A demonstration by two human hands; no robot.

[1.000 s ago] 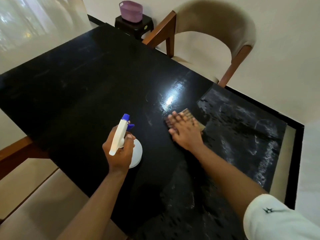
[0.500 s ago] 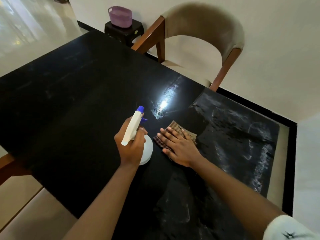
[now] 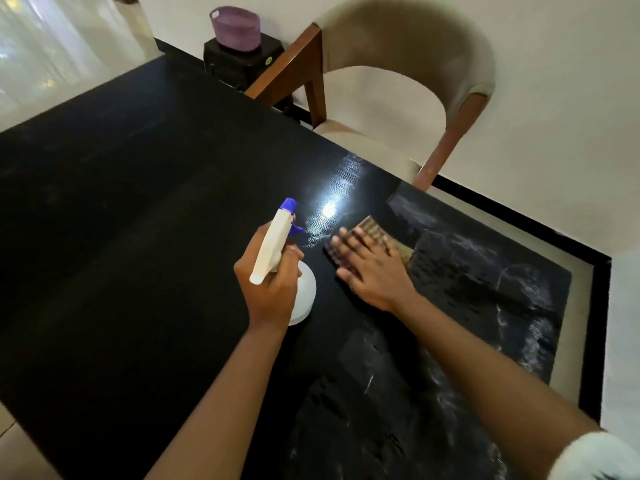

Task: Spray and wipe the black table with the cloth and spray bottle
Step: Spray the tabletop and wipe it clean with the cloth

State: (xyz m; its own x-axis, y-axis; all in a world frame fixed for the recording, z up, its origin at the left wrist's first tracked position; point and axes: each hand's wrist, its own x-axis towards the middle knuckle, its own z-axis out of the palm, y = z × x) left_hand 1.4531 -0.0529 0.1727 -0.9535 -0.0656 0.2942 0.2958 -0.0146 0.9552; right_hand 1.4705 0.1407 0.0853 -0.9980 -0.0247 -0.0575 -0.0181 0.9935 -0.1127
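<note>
left hand [image 3: 273, 289] grips spray bottle [image 3: 272, 247] | right hand [image 3: 374, 271] presses cloth [image 3: 372, 225] | table [image 3: 138, 237] streaked (chair [image 3: 408, 39] behind)

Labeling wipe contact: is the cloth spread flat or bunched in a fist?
Flat. The cloth lies on the black table under the right hand, fingers straight; its checked edge shows beyond them.

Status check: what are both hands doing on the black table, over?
Left hand grips spray bottle. Right hand flat, pressing cloth onto black table. No obstacle seen near the cloth.
</note>
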